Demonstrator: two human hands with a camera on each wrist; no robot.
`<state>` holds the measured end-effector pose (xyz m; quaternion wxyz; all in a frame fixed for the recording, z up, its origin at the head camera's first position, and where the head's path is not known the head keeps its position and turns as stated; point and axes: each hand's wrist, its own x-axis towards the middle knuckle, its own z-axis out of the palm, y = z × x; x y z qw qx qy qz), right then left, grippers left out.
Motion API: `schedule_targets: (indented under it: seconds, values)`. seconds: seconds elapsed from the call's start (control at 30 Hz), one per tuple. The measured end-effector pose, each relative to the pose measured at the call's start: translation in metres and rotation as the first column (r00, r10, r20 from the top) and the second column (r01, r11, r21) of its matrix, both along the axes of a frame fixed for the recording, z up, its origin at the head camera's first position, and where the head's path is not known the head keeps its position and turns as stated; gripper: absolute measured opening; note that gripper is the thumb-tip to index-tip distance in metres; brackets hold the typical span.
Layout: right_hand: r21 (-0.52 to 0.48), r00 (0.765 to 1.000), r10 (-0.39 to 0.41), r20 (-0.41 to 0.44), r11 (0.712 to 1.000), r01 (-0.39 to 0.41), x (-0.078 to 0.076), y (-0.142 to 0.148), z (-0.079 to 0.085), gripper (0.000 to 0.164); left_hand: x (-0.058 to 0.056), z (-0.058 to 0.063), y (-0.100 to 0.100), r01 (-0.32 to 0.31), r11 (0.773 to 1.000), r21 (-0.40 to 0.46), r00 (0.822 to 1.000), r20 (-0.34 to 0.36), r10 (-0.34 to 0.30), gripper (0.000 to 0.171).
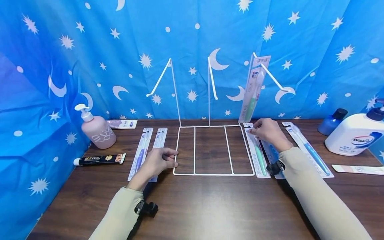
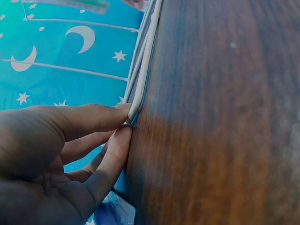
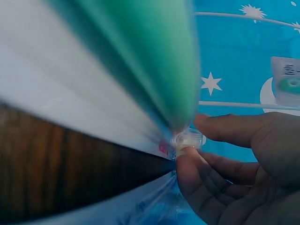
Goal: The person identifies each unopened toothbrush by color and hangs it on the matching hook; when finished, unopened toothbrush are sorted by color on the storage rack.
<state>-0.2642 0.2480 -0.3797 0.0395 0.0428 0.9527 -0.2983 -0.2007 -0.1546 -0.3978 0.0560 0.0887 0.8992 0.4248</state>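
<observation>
A white wire display rack [image 1: 213, 174] with three upright hooks stands on the table. My left hand [image 1: 159, 161] pinches the left side of its base frame between thumb and index finger, as the left wrist view shows up close. A packaged green toothbrush [image 1: 260, 156] lies just right of the rack. At its upper end my right hand [image 1: 266, 130] pinches the pack near the brush head. Another packaged green toothbrush [image 1: 253, 91] hangs on the right hook. Partly under the right forearm lies a packaged blue toothbrush [image 1: 272, 155].
Further right lies another packaged blue toothbrush [image 1: 312, 153], near a white pump bottle [image 1: 349, 136] and a blue bottle [image 1: 332, 122]. Two packaged purple toothbrushes, one [image 1: 141, 153] outermost, lie left of the rack. Beyond are a black tube [image 1: 100, 159] and a pink pump bottle [image 1: 98, 131].
</observation>
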Motion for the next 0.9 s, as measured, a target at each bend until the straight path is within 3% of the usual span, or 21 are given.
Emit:
schedule_targets:
  seconds: [0.3,0.47,0.9]
  values:
    - [-0.035,0.999,-0.047,-0.015,0.998,0.046,0.002,-0.001,0.001,0.028,0.001,0.004,0.001,0.003,1.0,-0.006,1.0,-0.004,-0.003,0.035]
    - [-0.056,0.995,-0.092,0.029,0.994,0.093,0.0,0.001,0.008,0.029,0.0,0.002,0.0,0.003,1.0,-0.007,1.0,-0.007,-0.003,0.033]
    - [-0.26,0.992,-0.124,-0.021,0.959,0.114,0.015,0.02,0.051,0.04,0.0,0.002,0.001,0.003,1.0,-0.013,1.0,-0.009,-0.003,0.033]
